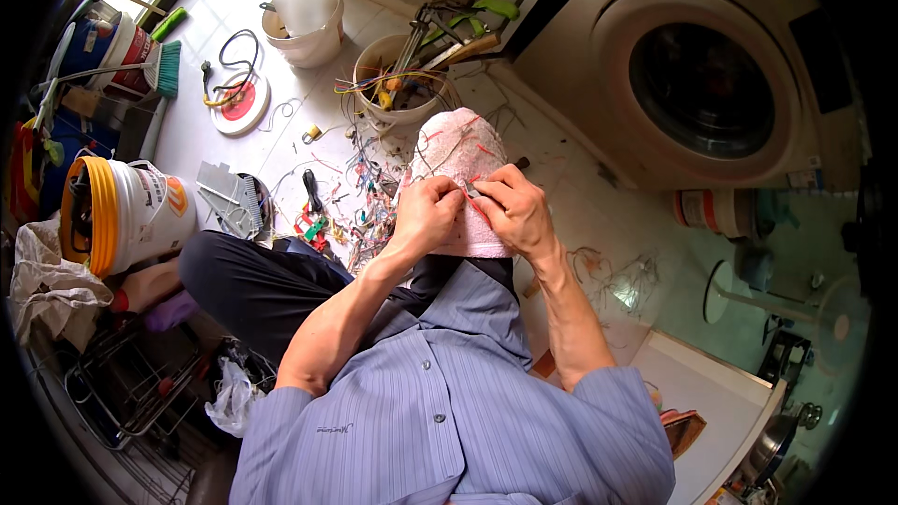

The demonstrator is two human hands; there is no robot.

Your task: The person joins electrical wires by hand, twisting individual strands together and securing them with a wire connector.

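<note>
A pink towel (471, 237) is draped over my raised knee, with strands of red and dark wire lying on it. Above the cloth, my left hand (428, 214) pinches one end of a thin red wire (479, 211). My right hand (519, 209) grips a small metal blade (472, 189), its tip close to my left thumb. The red wire runs between the two hands and passes under my right fingers. Most of the tool's body is hidden in my right hand.
Wire scraps (368, 214) litter the floor left of my knee. Ahead stands a bucket (379, 52) of tools and wires, beside a white bucket (309, 49). A washing machine (582, 105) is at right; a white pail with a yellow rim (151, 214) is at left.
</note>
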